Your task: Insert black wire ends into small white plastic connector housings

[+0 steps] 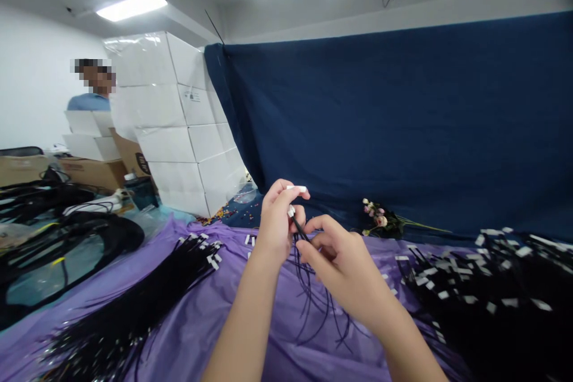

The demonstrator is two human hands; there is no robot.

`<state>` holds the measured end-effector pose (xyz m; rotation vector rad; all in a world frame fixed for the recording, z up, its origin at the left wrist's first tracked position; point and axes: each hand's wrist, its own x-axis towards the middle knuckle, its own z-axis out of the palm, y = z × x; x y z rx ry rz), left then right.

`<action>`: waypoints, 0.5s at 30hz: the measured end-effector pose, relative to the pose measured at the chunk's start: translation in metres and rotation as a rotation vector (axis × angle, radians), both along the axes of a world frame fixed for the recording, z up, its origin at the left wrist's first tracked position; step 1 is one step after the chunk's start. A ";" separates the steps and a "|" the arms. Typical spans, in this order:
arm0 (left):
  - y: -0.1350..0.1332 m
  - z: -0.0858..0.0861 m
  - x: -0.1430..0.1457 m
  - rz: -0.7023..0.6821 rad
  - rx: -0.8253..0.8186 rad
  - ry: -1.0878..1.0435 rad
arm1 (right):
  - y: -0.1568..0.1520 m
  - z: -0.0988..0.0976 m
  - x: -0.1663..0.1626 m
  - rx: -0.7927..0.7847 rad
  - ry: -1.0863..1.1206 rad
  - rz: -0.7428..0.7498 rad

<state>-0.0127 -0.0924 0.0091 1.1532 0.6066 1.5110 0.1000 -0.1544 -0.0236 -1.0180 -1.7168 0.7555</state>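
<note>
My left hand (278, 227) is raised near the middle, its fingers closed around thin black cords with white end pieces. One white end piece (296, 189) pokes out between the thumb and fingers; another shows lower, by the palm. The loose black cords (305, 283) hang down below both hands over the purple cloth (210, 316). Just to the right, my right hand (340, 250) has its thumb and fingers closed on the same cords, a little below their white ends. The fingers partly hide how many cords are held.
A bundle of black cords (138, 298) with white ends lies on the left, a larger pile (474, 310) on the right. Artificial flowers (379, 219) rest by the dark blue curtain (394, 119). White boxes (174, 143) are stacked at back left, with a person (89, 101) behind.
</note>
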 end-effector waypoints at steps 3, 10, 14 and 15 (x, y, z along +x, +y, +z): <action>0.001 0.000 -0.001 0.025 -0.011 0.022 | 0.001 -0.002 0.001 -0.018 0.078 0.014; 0.000 -0.001 0.000 0.016 -0.011 0.012 | 0.005 -0.005 0.003 -0.188 0.292 0.115; -0.001 -0.001 0.000 -0.028 -0.029 0.028 | 0.006 -0.002 0.007 -0.283 0.414 0.217; -0.001 -0.001 0.000 -0.043 -0.033 0.028 | 0.006 -0.002 0.008 -0.300 0.433 0.241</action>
